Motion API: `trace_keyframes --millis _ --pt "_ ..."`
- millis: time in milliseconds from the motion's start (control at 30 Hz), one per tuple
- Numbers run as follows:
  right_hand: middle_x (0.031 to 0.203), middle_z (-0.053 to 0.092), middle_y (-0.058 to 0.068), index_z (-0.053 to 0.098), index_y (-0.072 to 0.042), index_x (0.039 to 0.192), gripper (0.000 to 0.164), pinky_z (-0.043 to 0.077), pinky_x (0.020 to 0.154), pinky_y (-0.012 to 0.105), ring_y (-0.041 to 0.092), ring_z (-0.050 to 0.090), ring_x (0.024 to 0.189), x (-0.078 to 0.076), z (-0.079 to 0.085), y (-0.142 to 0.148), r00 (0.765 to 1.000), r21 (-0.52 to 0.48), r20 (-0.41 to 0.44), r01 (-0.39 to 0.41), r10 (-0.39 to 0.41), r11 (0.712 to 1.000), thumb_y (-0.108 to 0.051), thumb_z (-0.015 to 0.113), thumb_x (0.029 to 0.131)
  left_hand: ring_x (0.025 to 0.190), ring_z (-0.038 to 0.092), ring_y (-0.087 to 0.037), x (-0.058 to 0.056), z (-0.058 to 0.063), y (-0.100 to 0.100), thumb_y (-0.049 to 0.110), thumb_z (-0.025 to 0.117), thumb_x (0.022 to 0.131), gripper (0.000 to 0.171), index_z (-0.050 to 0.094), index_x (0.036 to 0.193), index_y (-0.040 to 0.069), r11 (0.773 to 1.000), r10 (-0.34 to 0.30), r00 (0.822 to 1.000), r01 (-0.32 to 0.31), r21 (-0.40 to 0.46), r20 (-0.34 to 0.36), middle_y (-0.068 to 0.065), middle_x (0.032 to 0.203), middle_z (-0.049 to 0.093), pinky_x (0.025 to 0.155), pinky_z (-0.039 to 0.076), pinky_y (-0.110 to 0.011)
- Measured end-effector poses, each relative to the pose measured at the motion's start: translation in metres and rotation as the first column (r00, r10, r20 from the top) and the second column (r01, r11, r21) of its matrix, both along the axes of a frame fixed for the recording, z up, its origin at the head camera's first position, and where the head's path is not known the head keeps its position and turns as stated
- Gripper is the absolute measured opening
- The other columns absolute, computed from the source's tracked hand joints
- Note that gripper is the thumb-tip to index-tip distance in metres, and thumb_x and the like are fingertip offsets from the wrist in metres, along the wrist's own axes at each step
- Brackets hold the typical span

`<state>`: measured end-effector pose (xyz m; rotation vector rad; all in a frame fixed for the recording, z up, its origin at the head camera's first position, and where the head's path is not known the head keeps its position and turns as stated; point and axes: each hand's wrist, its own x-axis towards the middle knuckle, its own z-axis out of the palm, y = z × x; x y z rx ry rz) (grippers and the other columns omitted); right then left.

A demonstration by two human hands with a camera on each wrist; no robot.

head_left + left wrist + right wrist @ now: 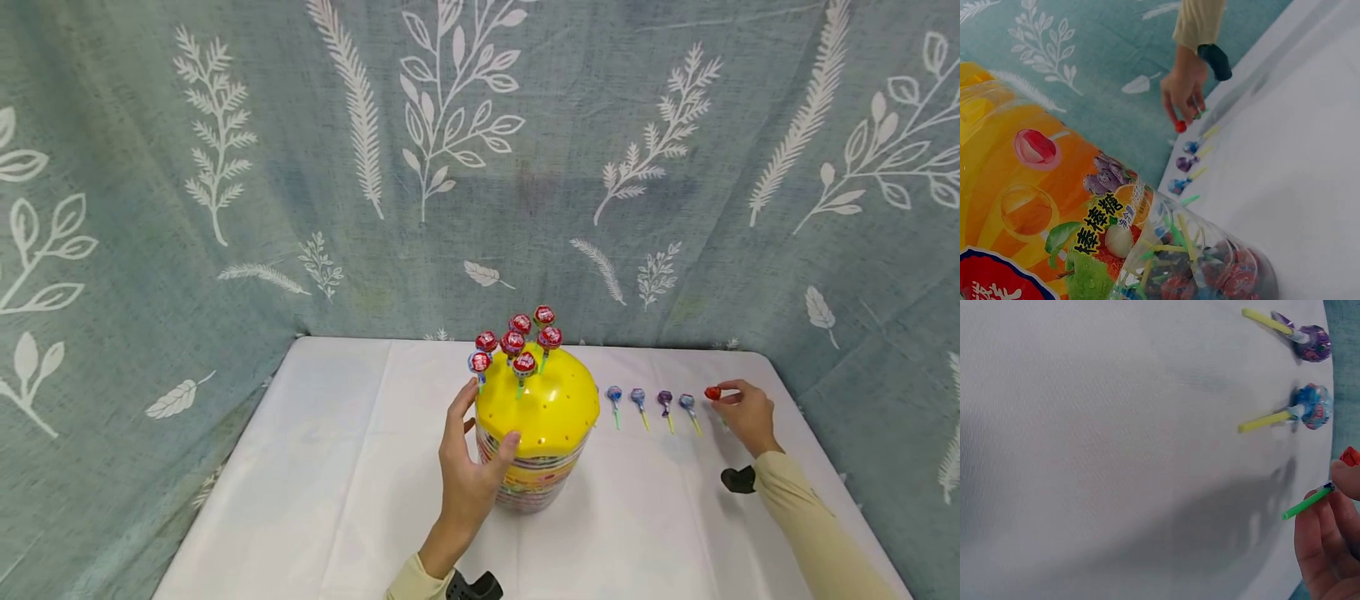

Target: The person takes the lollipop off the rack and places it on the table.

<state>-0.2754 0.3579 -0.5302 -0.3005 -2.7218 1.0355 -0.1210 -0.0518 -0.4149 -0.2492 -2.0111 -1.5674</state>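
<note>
A clear plastic candy jar [536, 479] with a yellow lid [551, 417] stands on the table. Several red-wrapped lollipops [524, 364] stick up from holes in that lid. My left hand [465, 475] grips the jar's left side, thumb in front and fingers toward the back. At the far right, my right hand [750, 414] pinches a red lollipop [712, 392] by its head; its green stick [1308, 504] shows in the right wrist view. Beside it lies a row of lollipops, among them a blue one [687, 402] and a purple one [665, 398].
A white cloth [360, 467] covers the table. Behind it hangs a grey-green curtain [525, 208] with white leaf prints. More lollipops [1194, 269] show through the jar's clear wall in the left wrist view.
</note>
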Motion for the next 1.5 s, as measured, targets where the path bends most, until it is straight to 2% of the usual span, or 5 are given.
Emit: trace_keyframes --millis 133,467,833,1200,1500 --pt "0.090 0.063 0.028 0.058 0.009 0.110 0.033 0.037 0.069 0.045 0.042 0.048 0.090 0.000 -0.004 -0.004 0.998 0.008 0.055 0.009 -0.010 1.000 -0.005 0.069 0.082 0.124 0.044 -0.028 -0.001 -0.003 -0.001 0.016 0.065 0.080 0.065 0.039 0.137 -0.003 1.000 0.005 1.000 -0.005 -0.007 -0.008 -0.013 0.139 0.044 0.088 0.041 -0.055" --pt "0.087 0.060 0.028 0.054 0.012 0.112 0.034 0.040 0.056 0.031 0.039 0.051 0.083 0.000 -0.009 -0.005 0.993 0.020 0.118 0.012 -0.014 1.000 0.000 0.066 0.082 0.129 0.040 -0.021 -0.016 -0.037 -0.006 0.027 0.068 0.081 0.071 0.034 0.143 0.023 1.000 -0.008 1.000 0.008 -0.010 -0.016 0.003 0.145 0.039 0.091 0.041 -0.053" --pt "0.096 0.057 0.030 0.049 0.011 0.119 0.039 0.041 0.071 0.050 0.045 0.046 0.092 0.003 -0.005 -0.003 0.989 0.018 0.147 0.012 -0.015 1.000 -0.008 0.059 0.086 0.125 0.043 -0.027 -0.001 -0.005 -0.002 0.016 0.065 0.080 0.064 0.040 0.136 0.000 1.000 -0.001 1.000 0.001 -0.017 -0.008 -0.011 0.141 0.043 0.088 0.042 -0.054" --pt "0.093 0.061 0.014 0.057 -0.005 0.113 0.033 0.044 0.051 0.026 0.027 0.057 0.078 -0.037 -0.052 0.042 0.988 0.080 -0.147 -0.039 0.051 0.996 -0.025 0.064 0.089 0.128 0.041 -0.022 -0.016 -0.038 -0.006 0.027 0.068 0.081 0.070 0.036 0.143 0.019 1.000 0.005 1.000 -0.006 -0.031 -0.024 0.001 0.144 0.040 0.089 0.042 -0.051" --pt "0.092 0.062 0.018 0.061 0.001 0.108 0.027 0.047 0.073 0.039 0.030 0.057 0.082 0.010 0.064 -0.033 0.943 -0.025 -0.289 -0.182 0.167 0.983 -0.016 0.066 0.087 0.129 0.040 -0.018 -0.013 -0.031 -0.009 0.027 0.070 0.082 0.067 0.038 0.141 0.022 1.000 -0.017 0.998 0.017 -0.007 0.065 0.005 0.144 0.041 0.090 0.042 -0.053"
